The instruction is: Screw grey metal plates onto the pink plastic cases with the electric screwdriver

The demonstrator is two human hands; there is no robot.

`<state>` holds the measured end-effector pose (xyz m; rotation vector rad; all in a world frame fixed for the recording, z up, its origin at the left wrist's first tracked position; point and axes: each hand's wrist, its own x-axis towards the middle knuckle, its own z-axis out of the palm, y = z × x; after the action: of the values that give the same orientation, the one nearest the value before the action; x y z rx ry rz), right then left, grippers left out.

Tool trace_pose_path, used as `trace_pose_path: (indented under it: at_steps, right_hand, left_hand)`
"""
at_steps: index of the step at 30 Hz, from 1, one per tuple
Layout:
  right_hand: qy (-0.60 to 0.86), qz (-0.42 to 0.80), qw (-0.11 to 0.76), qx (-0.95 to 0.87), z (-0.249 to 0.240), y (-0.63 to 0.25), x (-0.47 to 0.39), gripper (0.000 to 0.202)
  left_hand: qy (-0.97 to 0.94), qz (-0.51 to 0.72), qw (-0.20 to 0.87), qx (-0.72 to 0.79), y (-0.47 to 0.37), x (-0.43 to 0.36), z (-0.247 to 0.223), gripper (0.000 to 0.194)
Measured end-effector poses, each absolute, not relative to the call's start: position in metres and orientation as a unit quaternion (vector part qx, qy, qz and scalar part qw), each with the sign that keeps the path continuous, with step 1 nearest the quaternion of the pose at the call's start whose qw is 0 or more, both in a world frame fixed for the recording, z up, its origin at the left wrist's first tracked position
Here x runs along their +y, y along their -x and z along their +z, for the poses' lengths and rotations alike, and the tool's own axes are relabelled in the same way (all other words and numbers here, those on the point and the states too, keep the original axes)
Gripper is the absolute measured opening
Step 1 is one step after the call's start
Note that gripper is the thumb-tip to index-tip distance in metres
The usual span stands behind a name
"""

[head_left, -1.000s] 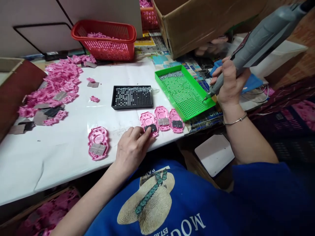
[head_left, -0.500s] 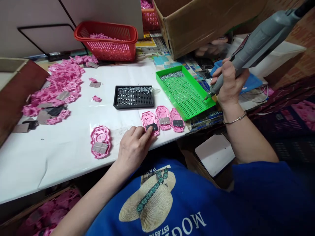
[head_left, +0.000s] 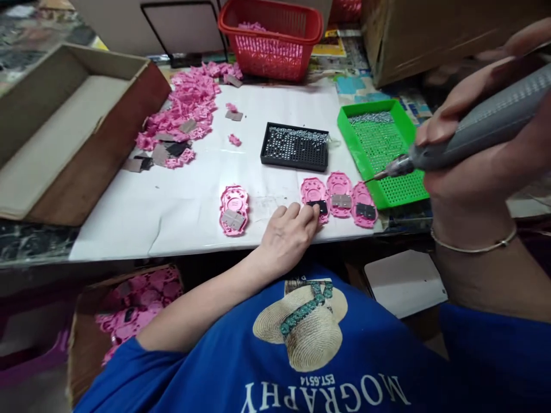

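While the left hand (head_left: pixel 286 238) lies flat at the near edge of the worktop (head_left: pixel 193 195), fingers extended and closed on nothing, its fingertips (head_left: pixel 312 213) press the dark plate on the nearest pink casing (head_left: pixel 313 195). Two further pink casings (head_left: pixel 340 194) lie just beside it in a row to the right. The right hand (head_left: pixel 477 149) is wrapped firmly round a grey electric screwdriver (head_left: pixel 477 129), held raised and slanted, its bit over the near corner of the green screw tray (head_left: pixel 344 117). A black screw tray (head_left: pixel 296 147) sits behind the casings. One separate pink casing (head_left: pixel 233 210) lies to the left. A heap of pink parts (head_left: pixel 185 112) and a red basket (head_left: pixel 271 40) stand further back.
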<state>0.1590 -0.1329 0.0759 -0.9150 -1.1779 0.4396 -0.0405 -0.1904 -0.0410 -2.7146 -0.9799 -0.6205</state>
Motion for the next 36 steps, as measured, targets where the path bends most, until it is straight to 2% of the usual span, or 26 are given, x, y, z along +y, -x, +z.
trace_pose_path:
  at_steps: [2, 4, 7, 12, 19, 27, 36]
  right_hand:
    - [0.309, 0.219, 0.721, -0.580, 0.067, -0.128, -0.136, 0.024]
    - [0.272, 0.243, 0.717, -0.594, 0.057, -0.106, -0.137, 0.020]
    - [0.324, 0.304, 0.685, -0.578, 0.046, -0.092, -0.137, 0.031]
    - [0.360, 0.392, 0.657, -0.534, 0.039, -0.092, -0.137, 0.034]
    - [0.368, 0.396, 0.655, -0.527, 0.037, -0.090, -0.137, 0.034]
    - [0.387, 0.393, 0.637, -0.539, 0.039, -0.088, -0.137, 0.035]
    - [0.384, 0.388, 0.638, -0.543, 0.039, -0.089, -0.135, 0.031]
  left_hand:
    - [0.916, -0.207, 0.096, -0.330, 0.040, -0.192, -0.041, 0.027]
    - [0.916, -0.209, 0.094, -0.328, 0.040, -0.193, -0.042, 0.028]
    - [0.920, -0.196, 0.082, -0.329, 0.041, -0.194, -0.042, 0.030]
    - [0.926, -0.173, 0.057, -0.330, 0.042, -0.194, -0.041, 0.031]
    - [0.919, -0.208, 0.072, -0.328, 0.042, -0.194, -0.043, 0.028]
    - [0.927, -0.169, 0.053, -0.330, 0.042, -0.194, -0.041, 0.030]
    - [0.924, -0.191, 0.059, -0.327, 0.043, -0.193, -0.041, 0.028]
